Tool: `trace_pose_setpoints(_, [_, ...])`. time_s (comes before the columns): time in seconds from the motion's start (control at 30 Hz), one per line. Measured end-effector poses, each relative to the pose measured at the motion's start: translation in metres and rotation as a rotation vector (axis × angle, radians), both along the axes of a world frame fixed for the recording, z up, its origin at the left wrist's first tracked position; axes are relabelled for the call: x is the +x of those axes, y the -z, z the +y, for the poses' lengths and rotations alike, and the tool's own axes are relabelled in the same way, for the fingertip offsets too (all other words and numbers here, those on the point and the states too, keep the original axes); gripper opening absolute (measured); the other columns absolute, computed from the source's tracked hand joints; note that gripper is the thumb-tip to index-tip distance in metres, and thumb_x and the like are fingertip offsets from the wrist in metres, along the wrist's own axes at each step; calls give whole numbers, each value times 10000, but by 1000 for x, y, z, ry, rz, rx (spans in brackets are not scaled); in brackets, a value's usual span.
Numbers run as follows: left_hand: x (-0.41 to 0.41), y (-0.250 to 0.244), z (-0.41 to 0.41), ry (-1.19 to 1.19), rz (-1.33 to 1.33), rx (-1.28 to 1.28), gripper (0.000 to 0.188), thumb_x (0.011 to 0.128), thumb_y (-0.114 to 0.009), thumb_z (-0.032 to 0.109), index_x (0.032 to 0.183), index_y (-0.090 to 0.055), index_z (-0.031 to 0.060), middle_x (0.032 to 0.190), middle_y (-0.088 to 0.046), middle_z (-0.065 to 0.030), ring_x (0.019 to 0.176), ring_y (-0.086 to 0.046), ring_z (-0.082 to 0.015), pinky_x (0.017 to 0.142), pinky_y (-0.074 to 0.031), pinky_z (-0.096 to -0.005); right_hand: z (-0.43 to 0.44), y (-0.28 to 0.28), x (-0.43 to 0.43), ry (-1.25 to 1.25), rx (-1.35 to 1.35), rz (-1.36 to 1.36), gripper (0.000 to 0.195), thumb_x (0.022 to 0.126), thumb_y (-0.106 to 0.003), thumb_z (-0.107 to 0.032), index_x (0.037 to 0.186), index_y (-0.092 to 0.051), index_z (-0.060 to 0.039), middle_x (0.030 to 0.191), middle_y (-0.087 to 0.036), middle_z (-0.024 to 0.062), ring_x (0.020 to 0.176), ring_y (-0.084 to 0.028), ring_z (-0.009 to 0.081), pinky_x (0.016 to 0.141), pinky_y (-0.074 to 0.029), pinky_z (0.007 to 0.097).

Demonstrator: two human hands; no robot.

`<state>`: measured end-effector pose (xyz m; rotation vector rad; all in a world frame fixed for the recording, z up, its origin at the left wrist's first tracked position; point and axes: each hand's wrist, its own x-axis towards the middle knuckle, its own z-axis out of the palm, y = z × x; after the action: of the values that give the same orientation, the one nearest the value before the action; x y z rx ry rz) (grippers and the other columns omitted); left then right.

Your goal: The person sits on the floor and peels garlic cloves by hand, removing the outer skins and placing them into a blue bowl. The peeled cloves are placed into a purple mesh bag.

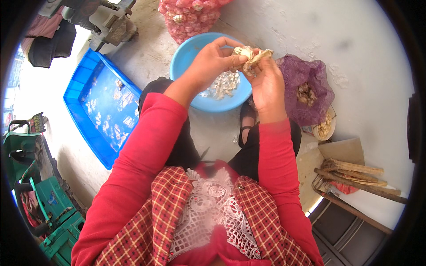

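My left hand (214, 61) and my right hand (269, 84) meet above a light blue plastic basin (184, 50). Between them is a garlic bulb (244, 52) with loose, papery skin. My left thumb and fingers pinch its left side, and my right fingers grip the dry skin at its right. Shed garlic skins (222, 85) lie in the bottom of the basin, partly covered by my hands. Right of my right hand, a purple mesh bag (294, 74) stands with its mouth spread, and garlic pieces (306, 94) show inside.
A red mesh sack of garlic (191, 18) stands beyond the basin. At left lies a blue plastic tray (100, 143) with skin scraps. A white bucket (332, 128) of peeled cloves sits by the purple bag. Wooden sticks (361, 178) and green tool cases (55, 206) flank me.
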<state>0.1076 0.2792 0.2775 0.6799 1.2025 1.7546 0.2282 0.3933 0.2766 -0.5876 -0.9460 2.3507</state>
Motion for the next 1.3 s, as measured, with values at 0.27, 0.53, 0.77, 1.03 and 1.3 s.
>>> trace_pose_setpoints(0.27, [-2, -3, -4, -7, 159, -141, 389, 976, -654, 232, 1311, -596, 43, 1102, -682, -53, 1006, -629, -105, 869, -502, -275, -1, 1, 0, -133, 186, -99, 268, 962, -658, -203, 1151, -603, -22, 1063, -648, 62, 948, -661, 156, 854, -563, 343])
trace_pose_setpoints(0.53, [8, -9, -2, -11, 349, -120, 436, 871, -764, 177, 1276, -656, 57, 1172, -643, -43, 981, -634, -103, 818, -518, -271, 0, 22, -8, 53, -161, 58, 112, 1002, -532, -131, 1072, -558, -48, 1012, -625, 83, 910, -646, 190, 800, -563, 353])
trace_pose_setpoints(0.77, [14, -2, 2, -127, 738, -184, 418, 823, -793, 122, 1217, -677, 44, 1111, -644, -38, 922, -615, -98, 799, -511, -265, -7, 28, -8, 108, -137, -96, 113, 1033, -515, -151, 1071, -542, -48, 1020, -607, 78, 934, -628, 185, 835, -556, 381])
trace_pose_setpoints(1.03, [5, 10, 5, -206, 457, -164, 263, 939, -680, 138, 1155, -687, -11, 957, -708, -24, 865, -618, -86, 771, -506, -255, -17, 19, -6, -54, -4, -38, 229, 1018, -580, -198, 1172, -550, -31, 1122, -622, 89, 1033, -626, 186, 929, -532, 405])
trace_pose_setpoints(1.3, [4, 11, 9, -285, 223, -115, 221, 961, -655, 125, 1120, -704, -20, 911, -703, -14, 821, -606, -56, 719, -489, -207, -16, 3, -8, -147, 12, -36, 417, 944, -661, -121, 1298, -509, 41, 1189, -617, 129, 1077, -643, 219, 961, -556, 418])
